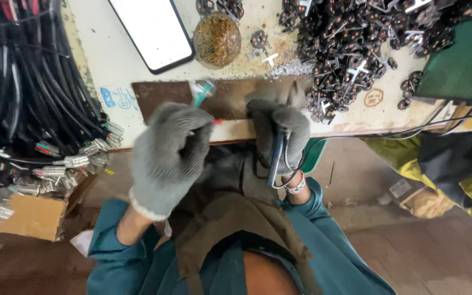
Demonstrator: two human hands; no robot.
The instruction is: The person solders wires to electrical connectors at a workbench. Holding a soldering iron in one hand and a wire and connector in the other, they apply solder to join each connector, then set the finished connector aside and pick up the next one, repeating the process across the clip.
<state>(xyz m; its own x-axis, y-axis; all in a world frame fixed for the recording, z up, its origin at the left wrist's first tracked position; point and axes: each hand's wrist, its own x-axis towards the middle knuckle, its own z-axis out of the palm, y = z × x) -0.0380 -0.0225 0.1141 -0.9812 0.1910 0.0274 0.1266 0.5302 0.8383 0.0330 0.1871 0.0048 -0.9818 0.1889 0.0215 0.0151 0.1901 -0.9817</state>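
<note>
My left hand (167, 155), in a grey knit glove, is closed around a small tool or wire end with a teal and red tip (203, 90) that sticks out over a brown metal plate (230, 101). My right hand (279, 131), gloved as well, grips a dark pen-shaped tool with a cord (276, 158) and rests on the plate at the bench's front edge. Both hands are close together, about a hand's width apart.
A white-screened phone (151, 30) and a round brassy wire pad (217, 31) lie at the back of the bench. A heap of small black parts (356, 38) fills the back right. Black cables with metal ends (34, 109) hang at the left above a cardboard box (28, 216).
</note>
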